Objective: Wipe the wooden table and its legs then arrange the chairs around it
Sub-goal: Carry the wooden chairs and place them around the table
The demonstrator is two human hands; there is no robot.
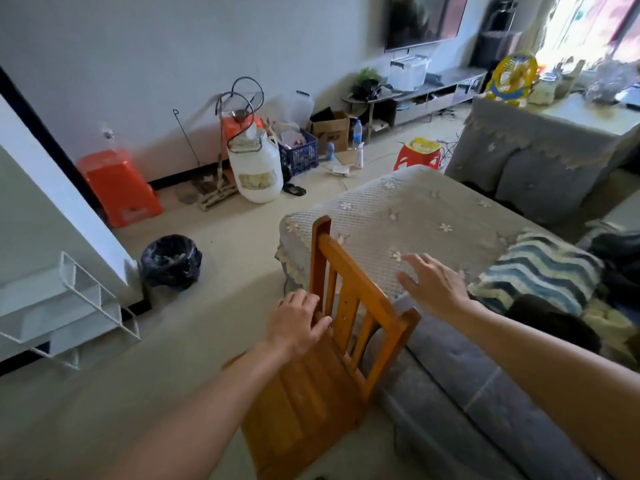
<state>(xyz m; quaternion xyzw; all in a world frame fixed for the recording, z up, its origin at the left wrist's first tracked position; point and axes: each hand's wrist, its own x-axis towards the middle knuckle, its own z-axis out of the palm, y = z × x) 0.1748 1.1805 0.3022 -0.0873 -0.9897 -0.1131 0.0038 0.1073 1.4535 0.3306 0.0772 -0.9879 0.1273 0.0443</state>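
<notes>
Presently: wooden chair (360, 282), one, standing on the floor with its backrest just beside the grey sofa (467, 393). Your left hand (294, 327) lies at the backrest slats, fingers together and lightly bent against one slat; whether they clasp it cannot be told. Your right hand (433, 285) hovers over the sofa's lace cover (415, 209), fingers spread, holding nothing.
</notes>
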